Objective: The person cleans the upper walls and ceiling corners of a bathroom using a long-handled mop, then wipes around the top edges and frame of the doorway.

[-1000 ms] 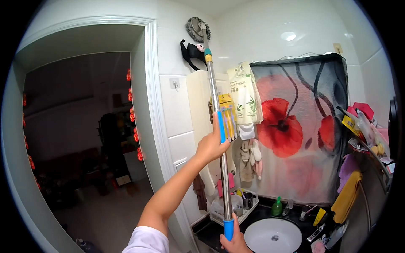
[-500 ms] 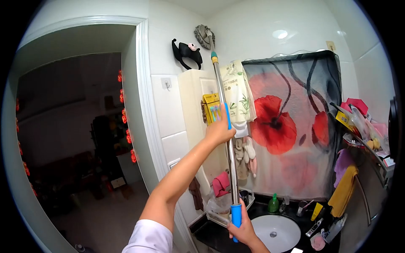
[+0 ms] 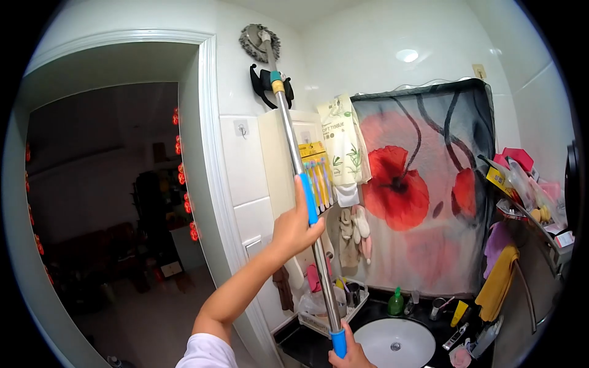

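Observation:
A long-handled mop [image 3: 289,130] slants up through the middle of the view. Its round, grey, fluffy head [image 3: 251,44] is up at the tiled wall, just above a black headband-like item [image 3: 261,83] hanging there. My left hand [image 3: 293,232] is wrapped round the upper blue grip of the metal pole, thumb side upward. Lower down, my right hand [image 3: 352,354] closes on the blue grip at the pole's bottom end, near the white sink [image 3: 392,331]. Part of the right hand is cut off by the frame's lower edge.
A yellow toothbrush pack [image 3: 318,165] and a soft tissue bag [image 3: 343,138] hang behind the pole. A poppy-print cloth [image 3: 405,245] covers the wall. A cluttered shelf [image 3: 546,227] stands right; a doorway [image 3: 205,153] opens left. Bottles, including a green one [image 3: 396,303], line the counter.
The mop head has moved left along the wall, from near the corner to above the black headband-like item. My left hand has shifted left and down; my right hand sits slightly lower.

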A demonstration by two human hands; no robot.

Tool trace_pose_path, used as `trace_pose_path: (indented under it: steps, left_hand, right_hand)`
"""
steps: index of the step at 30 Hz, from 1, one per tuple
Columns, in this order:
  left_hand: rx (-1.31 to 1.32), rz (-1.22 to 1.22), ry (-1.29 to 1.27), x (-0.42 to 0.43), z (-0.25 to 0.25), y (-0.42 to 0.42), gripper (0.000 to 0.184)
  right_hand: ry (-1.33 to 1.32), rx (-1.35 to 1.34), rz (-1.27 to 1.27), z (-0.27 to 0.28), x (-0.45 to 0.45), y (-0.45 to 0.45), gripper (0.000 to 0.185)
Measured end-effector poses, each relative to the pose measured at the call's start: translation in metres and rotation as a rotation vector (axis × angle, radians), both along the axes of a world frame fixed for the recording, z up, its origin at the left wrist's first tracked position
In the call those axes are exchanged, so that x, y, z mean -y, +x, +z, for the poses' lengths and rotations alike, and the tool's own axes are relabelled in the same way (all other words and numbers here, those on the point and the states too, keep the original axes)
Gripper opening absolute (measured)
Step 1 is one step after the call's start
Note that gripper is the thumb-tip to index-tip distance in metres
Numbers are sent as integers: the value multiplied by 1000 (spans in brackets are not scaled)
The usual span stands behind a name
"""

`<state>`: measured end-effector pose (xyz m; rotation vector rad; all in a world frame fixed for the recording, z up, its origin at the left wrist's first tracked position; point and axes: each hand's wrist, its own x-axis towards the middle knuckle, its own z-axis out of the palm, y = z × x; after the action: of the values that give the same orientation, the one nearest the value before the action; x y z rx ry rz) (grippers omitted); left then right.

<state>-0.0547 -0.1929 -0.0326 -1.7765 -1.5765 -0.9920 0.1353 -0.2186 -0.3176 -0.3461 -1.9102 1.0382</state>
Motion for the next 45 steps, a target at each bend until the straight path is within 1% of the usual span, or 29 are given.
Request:
trace_pose_path:
  steps: [2,4,5,7,10,11,13,15,18,20,26,28,32,34,36,39,41,42,43,45]
  left_hand:
    - [75,5,-27,12,-8,3,100]
    - [107,-29,-15,16,-9,2,100]
    - [104,-37,38,15,-7,1,100]
    - [103,-41,96,12,2,-2,99]
    - [92,-66,159,5,28,-7,98]
    - [95,-46,179,3,38,-7,97]
    - [116,-8,185,0,56,-6,96]
    - [127,-21,182,-8,66,-6,97]
    - [157,-44,157,-19,71,-4,98]
    - [178,-52,127,-28,71,-3,98]
    - [153,-65,151,-57,80,-11,98]
    - [174,-26,65,-61,83,-9,98]
    - [151,-27,68,-83,89,-9,99]
    - [152,14,-3,-88,95,-5,99]
    - [137,13,-3,-97,100,-3,100]
    - [109,10,2,-117,108,-3,101]
    - [97,6,6,-125,115,0,101]
    - [92,26,-5,-129,120,1,102]
    - [86,46,-16,-132,124,3,102]
    - [84,42,-14,-138,130,7,103]
  right_hand:
    - [-13,47,-12,-10,-4,2,86]
    - [105,15,-45,-11,-6,3,85]
    - [105,17,-46,-9,-9,3,85]
    - [155,52,-53,4,-18,2,86]
    - [198,110,-67,43,-27,1,85]
    - [122,130,-75,60,-25,1,82]
    - [115,118,-60,67,-39,-2,81]
    - [109,83,-43,74,-50,-4,81]
    - [85,89,-79,88,-49,1,80]
    - [60,109,-91,87,-56,0,80]
    - [47,100,-110,97,-63,-6,81]
    - [57,99,-127,98,-66,-9,82]
    - [-18,98,-113,102,-73,-12,84]
    - [-38,100,-113,107,-75,-11,84]
    - [-93,72,-95,112,-77,-10,85]
    - [-50,70,-107,117,-85,-7,87]
    - [-68,68,-112,123,-90,-6,87]
    - [-85,65,-110,127,-92,-4,88]
    - [-147,37,-57,139,-86,-1,89]
    - [-156,41,-64,149,-85,3,89]
